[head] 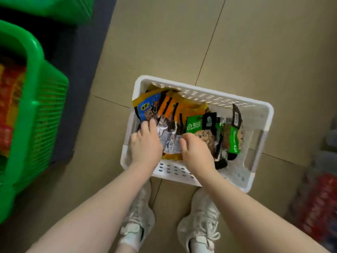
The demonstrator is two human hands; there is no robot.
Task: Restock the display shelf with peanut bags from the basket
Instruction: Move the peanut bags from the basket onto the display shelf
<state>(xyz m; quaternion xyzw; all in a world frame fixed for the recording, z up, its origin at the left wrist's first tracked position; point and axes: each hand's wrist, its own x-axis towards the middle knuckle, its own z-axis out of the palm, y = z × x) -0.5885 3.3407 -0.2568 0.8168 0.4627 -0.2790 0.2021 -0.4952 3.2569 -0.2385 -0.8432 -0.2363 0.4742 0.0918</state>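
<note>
Likely the slick packets slide apart if both hands lift too many together. Left hand (145,143) and right hand (196,152) press loosely, grasping nothing firmly, onto orange peanut bags (169,108) in the white basket (255,114) at frame centre; green bags (234,141) lie beside. Green crates (36,106) at left hold red packs.

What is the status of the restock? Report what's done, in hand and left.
Done: nothing visible proves any bag is shelved; the shelf is not clearly in view. In hand: both hands are down in the white basket on the floor, the left hand and right hand on the orange bags, neither lifted yet. Left: the orange bags and green bags all remain to be moved.
</note>
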